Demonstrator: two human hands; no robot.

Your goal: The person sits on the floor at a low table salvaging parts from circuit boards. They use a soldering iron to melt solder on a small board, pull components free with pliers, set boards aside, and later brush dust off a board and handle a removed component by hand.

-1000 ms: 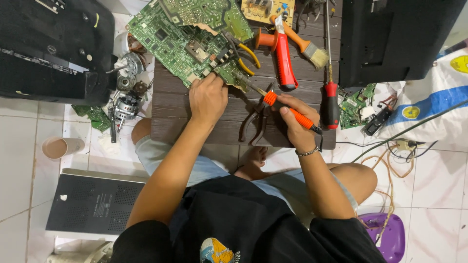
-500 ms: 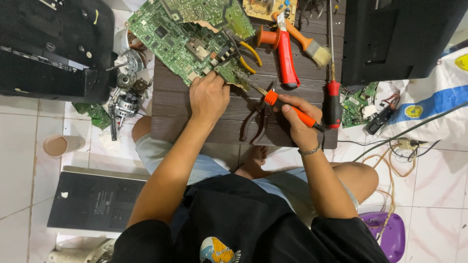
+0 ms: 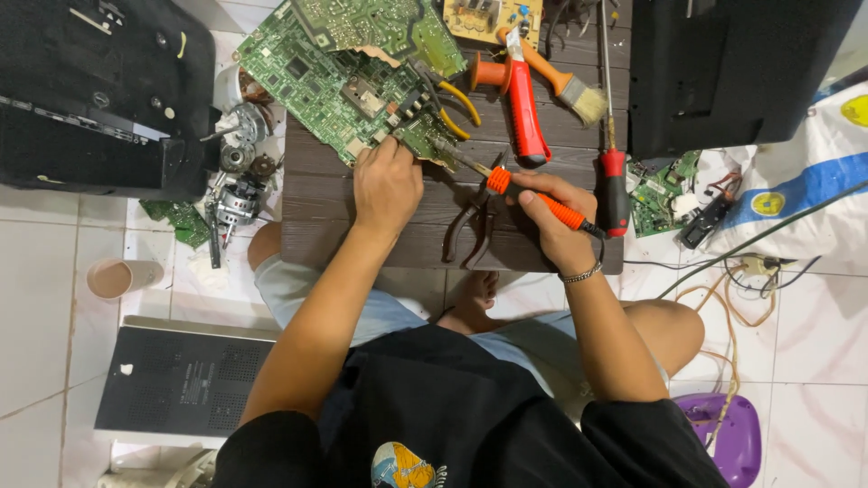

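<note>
While our left hand (image 3: 387, 183) is pressing down with curled fingers on the near edge of the green circuit board (image 3: 344, 77), our right hand (image 3: 553, 217) is gripping the orange-handled soldering iron (image 3: 533, 194), its metal tip pointing left and far toward the board's near right corner. We are working on a dark wooden table (image 3: 316, 217), with the board lying at its far left. Just beside the iron, dark-handled pliers (image 3: 470, 226) are lying on the table between our hands. Farther off, a red-handled tool (image 3: 524, 108) and a paintbrush (image 3: 561, 86) are resting, and a red screwdriver (image 3: 613, 181) is lying to the right. Left of the table, small motors (image 3: 237, 181) are sitting on the floor.
</note>
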